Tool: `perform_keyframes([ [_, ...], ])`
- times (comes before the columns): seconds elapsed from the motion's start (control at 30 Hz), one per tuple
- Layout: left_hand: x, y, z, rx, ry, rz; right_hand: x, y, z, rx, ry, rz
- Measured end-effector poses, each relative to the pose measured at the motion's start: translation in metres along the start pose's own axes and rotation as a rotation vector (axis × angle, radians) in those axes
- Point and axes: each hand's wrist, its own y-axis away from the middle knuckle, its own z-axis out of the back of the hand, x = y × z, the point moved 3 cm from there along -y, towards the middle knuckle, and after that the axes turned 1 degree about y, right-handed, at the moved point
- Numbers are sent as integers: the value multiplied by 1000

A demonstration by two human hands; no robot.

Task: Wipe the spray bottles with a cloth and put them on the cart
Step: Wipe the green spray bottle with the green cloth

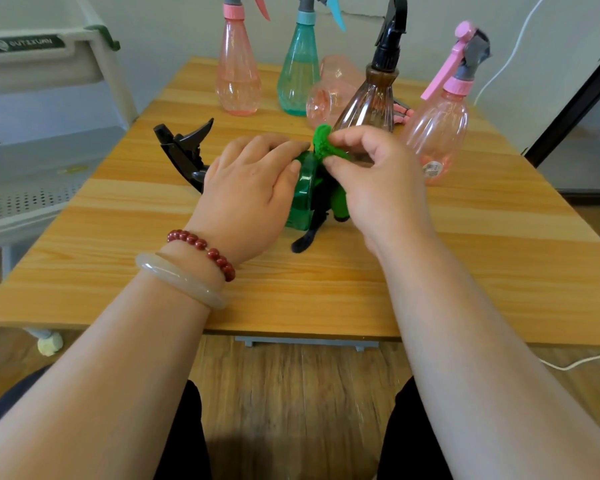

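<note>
A wooden table carried five more spray bottles behind the hands. A tall pink bottle and a teal bottle stood upright at the far edge. A toppled pink bottle lay just right of the teal one. A brown bottle with a black sprayer stood close behind the right hand, partly hidden by it. A round pink bottle stood near the right edge. A white cart stood left of the table.

The green bottle lay on its side near the table's middle, with its black sprayer pointing left toward the cart. Whether it rested on the wood could not be told.

Both forearms reached forward over the table's near edge. The left wrist wore a red bead bracelet and a pale bangle.

The left hand lay palm down on the green bottle, its fingers curled over the body and gripping it. The right hand pinched a bunched green cloth between thumb and fingertips, pressing it against the bottle's base end.
</note>
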Motion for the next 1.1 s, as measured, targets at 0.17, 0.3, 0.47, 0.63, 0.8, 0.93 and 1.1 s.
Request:
perform_keyframes([
  [0.17, 1, 0, 1, 8, 25, 1, 13, 11, 15, 377, 96, -7],
  [0.3, 0, -1, 1, 10, 22, 2, 14, 16, 14, 329, 169, 55],
  [0.47, -1, -1, 0, 22, -4, 13, 6, 11, 12, 89, 30, 35],
  [0.63, 0, 0, 1, -2, 20, -3, 5, 13, 15, 316, 121, -43],
  [0.8, 0, 0, 1, 11, -2, 16, 1, 10, 12, 118, 72, -39],
  [0.93, 1, 1, 1, -8, 16, 9, 7, 12, 15, 335, 149, -60],
  [1.1, 0, 1, 1, 3, 26, 15, -3, 12, 5, 268, 141, -177],
])
